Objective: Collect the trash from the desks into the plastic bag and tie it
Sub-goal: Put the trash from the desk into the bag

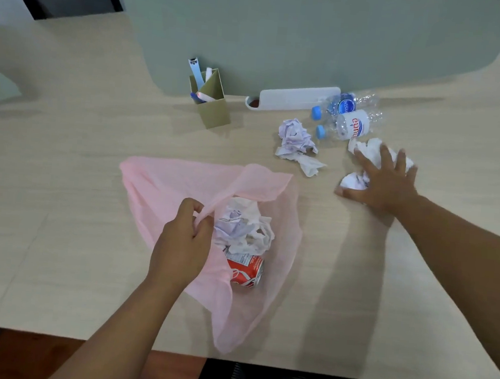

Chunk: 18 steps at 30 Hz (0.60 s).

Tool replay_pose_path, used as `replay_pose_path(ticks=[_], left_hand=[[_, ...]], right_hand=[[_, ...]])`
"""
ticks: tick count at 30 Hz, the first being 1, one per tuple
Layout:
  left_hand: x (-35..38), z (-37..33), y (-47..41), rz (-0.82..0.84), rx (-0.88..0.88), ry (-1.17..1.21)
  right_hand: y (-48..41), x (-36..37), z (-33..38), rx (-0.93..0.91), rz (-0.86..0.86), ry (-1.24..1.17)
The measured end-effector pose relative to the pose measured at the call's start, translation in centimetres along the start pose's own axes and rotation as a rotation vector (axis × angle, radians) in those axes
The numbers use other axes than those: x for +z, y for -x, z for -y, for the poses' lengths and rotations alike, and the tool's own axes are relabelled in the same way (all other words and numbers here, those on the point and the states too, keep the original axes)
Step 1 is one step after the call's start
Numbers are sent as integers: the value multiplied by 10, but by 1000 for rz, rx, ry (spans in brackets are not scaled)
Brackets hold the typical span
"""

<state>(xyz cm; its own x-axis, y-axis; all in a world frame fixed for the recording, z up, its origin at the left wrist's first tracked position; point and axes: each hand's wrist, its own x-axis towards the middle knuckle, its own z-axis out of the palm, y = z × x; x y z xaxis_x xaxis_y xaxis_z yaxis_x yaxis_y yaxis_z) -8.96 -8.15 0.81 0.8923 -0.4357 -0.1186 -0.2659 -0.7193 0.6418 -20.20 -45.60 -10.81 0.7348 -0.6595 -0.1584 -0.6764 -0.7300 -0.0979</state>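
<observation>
The left hand (pixel 182 238) pinches the edge of the pink bag (pixel 158 181) near the middle, while the right hand (pixel 382 182) lies flat, fingers spread, on the tissues (pixel 366 146) at the far right, so some might slip away when grabbed.

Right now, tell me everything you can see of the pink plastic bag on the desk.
The thin, translucent pink plastic bag lies crinkled and mostly flat on the light wood-grain desk, one narrow end reaching toward the near desk edge. The left hand pinches a fold of its rim, holding the mouth open. Inside lie white and pale lilac crumpled paper wads and a dented red drink can on its side. The bag is not tied.
</observation>
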Motion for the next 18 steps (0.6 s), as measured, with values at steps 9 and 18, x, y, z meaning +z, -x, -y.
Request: replay_pose_path(ticks=[9,18], left_hand=[[4,-8,-4,15,-26,5],[-9,-32,-11,-76,49,61]], right_hand=[[82,29,69,-201,-197,-354],[108,-27,228,-721,-15,-449]])
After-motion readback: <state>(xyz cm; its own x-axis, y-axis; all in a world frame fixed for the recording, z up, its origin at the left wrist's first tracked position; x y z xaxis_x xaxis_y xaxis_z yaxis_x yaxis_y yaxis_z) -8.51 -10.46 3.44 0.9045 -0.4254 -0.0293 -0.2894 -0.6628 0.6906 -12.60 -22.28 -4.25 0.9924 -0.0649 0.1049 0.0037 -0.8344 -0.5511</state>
